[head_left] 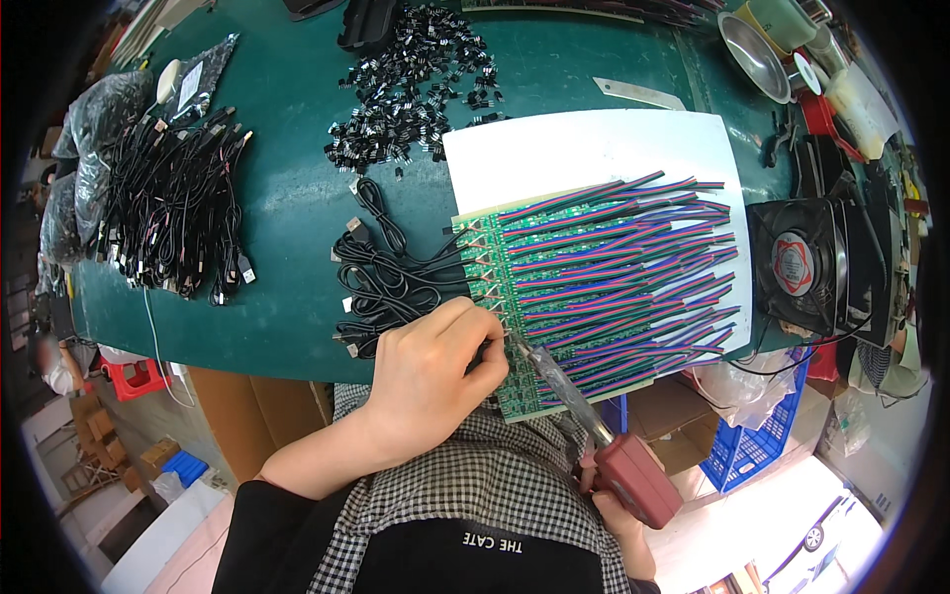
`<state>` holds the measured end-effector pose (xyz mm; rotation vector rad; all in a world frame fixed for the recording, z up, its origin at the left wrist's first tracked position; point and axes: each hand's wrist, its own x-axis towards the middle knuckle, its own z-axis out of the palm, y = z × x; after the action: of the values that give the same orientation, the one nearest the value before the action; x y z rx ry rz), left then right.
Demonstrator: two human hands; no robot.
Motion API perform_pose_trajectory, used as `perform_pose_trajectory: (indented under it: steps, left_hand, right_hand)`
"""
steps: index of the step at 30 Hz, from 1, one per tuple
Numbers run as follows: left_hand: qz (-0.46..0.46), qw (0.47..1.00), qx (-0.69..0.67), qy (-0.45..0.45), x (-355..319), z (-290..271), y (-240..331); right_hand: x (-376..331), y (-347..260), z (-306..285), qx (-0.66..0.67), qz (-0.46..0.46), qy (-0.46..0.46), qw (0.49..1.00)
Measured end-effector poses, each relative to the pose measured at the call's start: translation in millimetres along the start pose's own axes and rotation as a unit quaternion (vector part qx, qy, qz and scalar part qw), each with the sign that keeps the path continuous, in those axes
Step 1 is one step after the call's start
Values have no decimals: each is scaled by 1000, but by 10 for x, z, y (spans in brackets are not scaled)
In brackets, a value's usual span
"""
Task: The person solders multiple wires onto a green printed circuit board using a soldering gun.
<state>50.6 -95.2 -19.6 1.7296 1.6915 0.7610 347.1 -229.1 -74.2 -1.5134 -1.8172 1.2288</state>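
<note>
While the left hand pinches a black cable against the green board, fingers closed tight, the right hand grips the soldering iron, tip at that joint.

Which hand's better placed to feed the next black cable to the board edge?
Left, probably. The left hand already rests at the board edge beside the black cables; the right hand grips the soldering iron.

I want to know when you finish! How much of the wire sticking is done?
Several black cables already join the green board along its upper left edge. The left hand pinches one at the lower edge while the right hand holds a soldering iron there. A pile of cables waits.
</note>
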Motion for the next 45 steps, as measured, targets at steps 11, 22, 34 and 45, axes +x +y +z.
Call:
perform_pose_trajectory:
  steps: [11,22,34,45]
  left_hand:
    - [4,1000,15,-7,8,-6,10]
    - [8,1000,18,-5,5,8,15]
    - [28,998,48,14,4,16,9]
    - [274,959,64,37,94,-35,-338]
  right_hand:
    - [110,-87,-33,93,34,4,995]
    - [381,-589,-20,192,103,78,973]
    - [384,-607,-10,293,112,93,945]
    - [334,-512,-66,390,108,8,914]
